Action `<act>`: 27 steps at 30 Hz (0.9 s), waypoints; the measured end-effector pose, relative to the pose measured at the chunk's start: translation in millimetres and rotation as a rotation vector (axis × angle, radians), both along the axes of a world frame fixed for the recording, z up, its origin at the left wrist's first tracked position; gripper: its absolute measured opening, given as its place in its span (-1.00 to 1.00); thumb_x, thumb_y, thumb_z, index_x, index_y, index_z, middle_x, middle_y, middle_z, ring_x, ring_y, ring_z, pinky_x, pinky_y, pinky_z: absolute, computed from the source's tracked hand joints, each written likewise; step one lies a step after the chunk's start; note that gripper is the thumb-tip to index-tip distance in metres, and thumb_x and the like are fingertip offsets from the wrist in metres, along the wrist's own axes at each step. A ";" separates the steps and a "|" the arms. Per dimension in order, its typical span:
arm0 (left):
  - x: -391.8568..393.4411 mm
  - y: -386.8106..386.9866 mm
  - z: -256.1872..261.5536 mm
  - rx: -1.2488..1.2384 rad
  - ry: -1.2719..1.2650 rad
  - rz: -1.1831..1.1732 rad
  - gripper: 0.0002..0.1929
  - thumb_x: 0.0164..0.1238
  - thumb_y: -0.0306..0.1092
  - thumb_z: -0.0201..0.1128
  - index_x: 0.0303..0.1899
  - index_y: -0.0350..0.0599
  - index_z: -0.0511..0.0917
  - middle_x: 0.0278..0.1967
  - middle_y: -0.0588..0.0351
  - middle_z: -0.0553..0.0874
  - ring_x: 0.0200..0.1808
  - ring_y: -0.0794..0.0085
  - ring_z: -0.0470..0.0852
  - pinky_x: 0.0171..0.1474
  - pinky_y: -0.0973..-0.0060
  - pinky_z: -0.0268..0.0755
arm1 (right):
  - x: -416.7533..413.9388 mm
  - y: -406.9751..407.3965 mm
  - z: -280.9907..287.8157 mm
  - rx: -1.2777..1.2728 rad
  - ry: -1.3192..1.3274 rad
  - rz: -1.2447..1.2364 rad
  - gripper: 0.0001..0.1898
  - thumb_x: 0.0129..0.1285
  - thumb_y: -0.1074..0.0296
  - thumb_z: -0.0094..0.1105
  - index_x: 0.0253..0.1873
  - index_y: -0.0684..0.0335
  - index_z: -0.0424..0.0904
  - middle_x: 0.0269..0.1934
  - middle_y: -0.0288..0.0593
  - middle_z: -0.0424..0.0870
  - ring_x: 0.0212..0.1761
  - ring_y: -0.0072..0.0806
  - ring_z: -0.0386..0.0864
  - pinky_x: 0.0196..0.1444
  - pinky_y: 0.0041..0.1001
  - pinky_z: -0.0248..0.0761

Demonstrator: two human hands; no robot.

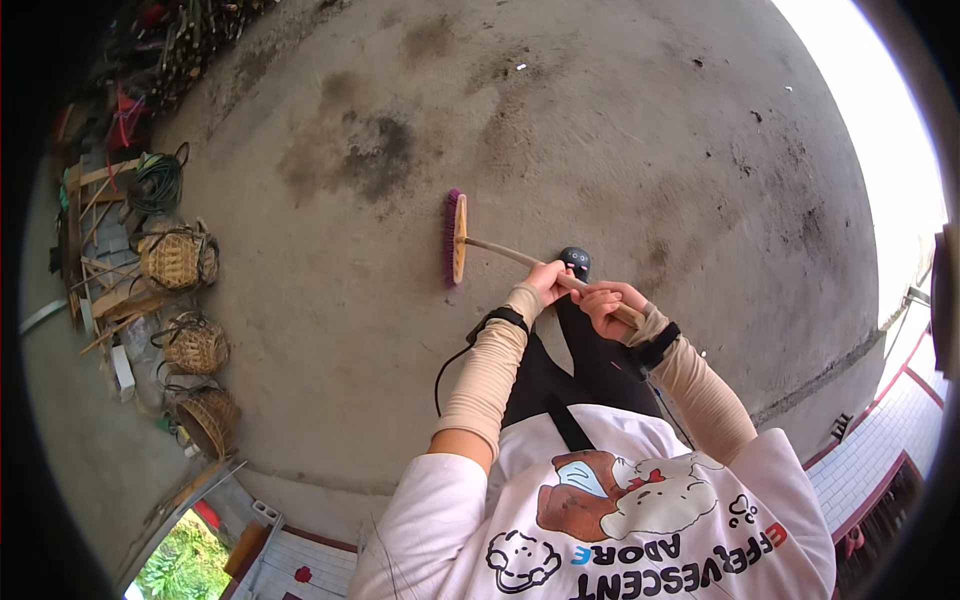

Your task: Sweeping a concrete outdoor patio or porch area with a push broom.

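A push broom with a wooden head (460,238) and purple bristles (451,238) is on the concrete floor, to the front left of my feet. Its wooden handle (502,250) slants back towards me. My left hand (549,282) grips the handle lower down, just beside a dark shoe (576,259). Closer to my body, my right hand (611,306) is closed around the handle near its upper end. Tan sleeves cover both forearms, with a black strap at each wrist.
Several woven baskets (180,259) line the left side, near wooden boards (124,304) and a coiled green hose (157,184). A stack of sticks (195,45) lies at the upper left. Dark stains (380,156) and small debris (697,63) mark the concrete.
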State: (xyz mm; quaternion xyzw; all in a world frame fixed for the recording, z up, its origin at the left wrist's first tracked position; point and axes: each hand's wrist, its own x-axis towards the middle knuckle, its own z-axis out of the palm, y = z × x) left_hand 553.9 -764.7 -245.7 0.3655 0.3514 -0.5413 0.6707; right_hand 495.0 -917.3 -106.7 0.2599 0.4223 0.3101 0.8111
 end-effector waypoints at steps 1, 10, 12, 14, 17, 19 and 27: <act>-0.2 -39.3 3.0 -0.024 0.021 0.007 -0.95 0.17 -0.50 -0.03 -0.38 -0.25 0.39 -0.40 0.11 0.51 -0.37 0.42 0.55 -0.31 0.50 0.50 | -2.1 -29.4 12.7 -0.041 0.020 -0.038 -0.86 0.30 0.51 -0.18 -0.16 0.50 0.26 -0.65 -0.46 0.28 -0.74 -0.82 0.25 -0.72 -0.80 0.19; 3.2 -270.2 72.8 -0.348 0.082 -0.133 -0.95 0.08 -0.49 -0.03 -0.50 -0.22 0.34 -0.55 0.08 0.47 -0.50 0.43 0.50 -0.45 0.47 0.47 | 7.5 -165.1 116.7 -0.557 0.130 -0.132 -0.90 0.31 0.49 -0.20 -0.17 0.40 0.26 -0.63 -0.49 0.25 -0.74 -0.85 0.20 -0.73 -0.79 0.12; 6.8 -268.7 84.2 -0.404 0.081 -0.122 -0.95 0.09 -0.48 -0.02 -0.49 -0.21 0.34 -0.58 0.10 0.44 -0.52 0.45 0.49 -0.45 0.47 0.46 | 14.5 -159.1 123.2 -0.574 0.115 -0.088 -0.96 0.31 0.49 -0.20 -0.22 0.31 0.26 -0.63 -0.50 0.24 -0.75 -0.86 0.18 -0.73 -0.79 0.08; 7.1 -255.7 98.6 -0.438 0.090 -0.079 -0.94 0.11 -0.47 -0.01 -0.49 -0.21 0.33 -0.61 0.13 0.42 -0.54 0.47 0.48 -0.44 0.46 0.45 | 15.6 -144.9 133.1 -0.540 0.080 -0.029 -0.96 0.31 0.49 -0.19 -0.27 0.23 0.24 -0.63 -0.50 0.22 -0.75 -0.87 0.15 -0.73 -0.78 0.04; 8.2 -219.1 122.3 -0.489 0.098 -0.002 -0.92 0.13 -0.47 0.01 -0.49 -0.20 0.32 -0.62 0.18 0.40 -0.57 0.51 0.44 -0.43 0.47 0.46 | 13.1 -115.3 150.9 -0.586 0.087 0.157 -0.93 0.28 0.43 -0.12 -0.29 0.14 0.23 -0.60 -0.51 0.19 -0.71 -0.84 0.10 -0.68 -0.72 0.02; 12.5 -193.9 136.2 -0.379 0.015 0.005 -0.92 0.13 -0.47 0.02 -0.48 -0.21 0.32 -0.61 0.18 0.41 -0.58 0.51 0.45 -0.44 0.47 0.46 | 16.3 -99.5 158.7 -0.499 0.028 0.172 -0.93 0.29 0.41 -0.13 -0.31 0.12 0.24 -0.60 -0.51 0.18 -0.70 -0.84 0.09 -0.67 -0.73 0.01; 91.1 -86.6 113.3 0.028 -0.202 0.107 -0.90 0.17 -0.44 0.00 -0.47 -0.22 0.33 -0.57 0.13 0.43 -0.55 0.46 0.47 -0.47 0.49 0.42 | 98.4 -41.7 120.0 -0.057 -0.020 0.040 -0.91 0.30 0.47 -0.20 -0.27 0.34 0.29 -0.66 -0.48 0.18 -0.76 -0.83 0.13 -0.74 -0.76 0.11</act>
